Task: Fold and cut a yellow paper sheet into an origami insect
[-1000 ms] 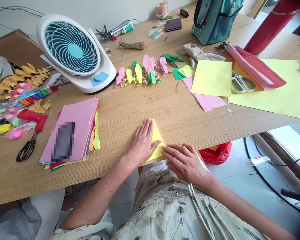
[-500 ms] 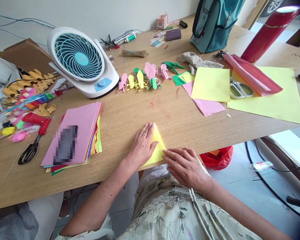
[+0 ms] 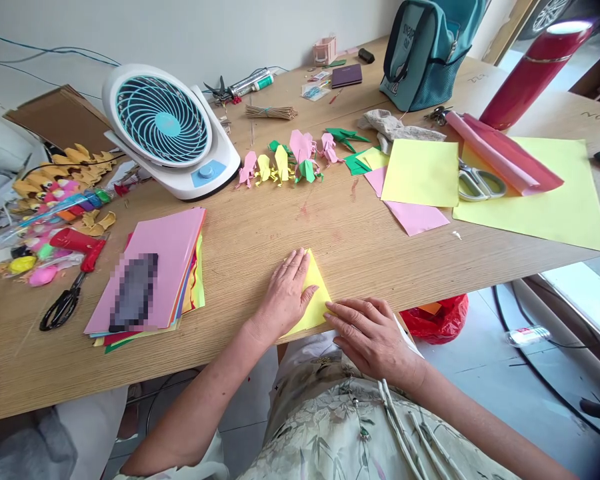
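A folded piece of yellow paper (image 3: 317,308) lies at the table's front edge, coming to a point at its far end. My left hand (image 3: 286,293) rests flat on its left part, fingers stretched toward that point and thumb out to the right. My right hand (image 3: 367,330) is at the paper's lower right corner, fingers extended and index fingertip touching the corner. The right thumb is hidden beneath the hand. Part of the paper is covered by my left palm.
Left stand a fan (image 3: 167,130), a stack of coloured paper (image 3: 173,233) and black-handled scissors (image 3: 63,307). Folded paper figures (image 3: 300,147) line the back. To the right are yellow sheets (image 3: 423,170), grey scissors (image 3: 480,183) and a red flask (image 3: 527,83). A red bag (image 3: 437,323) sits below.
The view has shifted slightly. Both hands stay in nearly the same place on the yellow paper, and no object has visibly moved.
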A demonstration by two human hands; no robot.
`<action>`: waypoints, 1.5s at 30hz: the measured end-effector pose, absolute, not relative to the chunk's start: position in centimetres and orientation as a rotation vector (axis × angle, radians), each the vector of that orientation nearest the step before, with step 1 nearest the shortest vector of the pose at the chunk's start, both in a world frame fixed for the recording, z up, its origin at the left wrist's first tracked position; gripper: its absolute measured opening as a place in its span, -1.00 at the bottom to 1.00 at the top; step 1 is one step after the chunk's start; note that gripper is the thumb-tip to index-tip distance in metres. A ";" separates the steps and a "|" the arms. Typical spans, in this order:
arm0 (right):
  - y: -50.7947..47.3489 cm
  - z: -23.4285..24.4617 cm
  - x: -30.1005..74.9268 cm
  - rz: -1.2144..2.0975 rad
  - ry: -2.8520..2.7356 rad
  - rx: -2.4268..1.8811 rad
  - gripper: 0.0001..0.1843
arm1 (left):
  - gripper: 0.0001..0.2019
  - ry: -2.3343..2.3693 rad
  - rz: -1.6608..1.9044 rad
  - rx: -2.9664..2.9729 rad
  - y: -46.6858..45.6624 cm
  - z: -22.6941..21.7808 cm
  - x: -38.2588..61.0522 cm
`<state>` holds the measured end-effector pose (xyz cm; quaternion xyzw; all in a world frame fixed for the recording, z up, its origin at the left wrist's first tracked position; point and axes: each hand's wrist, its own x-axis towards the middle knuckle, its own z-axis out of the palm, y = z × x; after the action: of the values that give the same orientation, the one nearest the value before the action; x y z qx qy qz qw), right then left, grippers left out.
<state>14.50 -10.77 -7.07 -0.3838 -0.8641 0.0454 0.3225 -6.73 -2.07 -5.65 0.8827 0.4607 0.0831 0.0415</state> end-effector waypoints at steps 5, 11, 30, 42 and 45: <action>-10.7 -6.9 14.5 0.110 -2.248 -0.996 -0.66 | -0.38 1.425 0.214 2.717 -2.0 -5.4 -6.6; -10.8 -7.0 14.6 0.115 -2.255 -1.010 -0.63 | -0.41 1.430 0.218 2.712 -1.9 -5.1 -6.4; -10.7 -6.9 14.5 0.112 -2.251 -1.013 -0.65 | -0.46 1.486 0.150 2.758 -1.4 -4.5 -6.0; -10.8 -7.1 14.8 0.147 -2.264 -1.008 -0.68 | -0.52 1.628 0.078 2.713 -1.8 -3.2 -4.1; -10.9 -7.2 15.0 0.175 -2.272 -0.987 -0.67 | -0.51 1.662 0.062 2.705 -2.0 -3.2 -3.6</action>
<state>15.05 -10.86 -7.17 -0.3759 -0.8659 0.0668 0.3232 -3.62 -2.02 -3.16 0.8518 0.5232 0.0196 -0.0169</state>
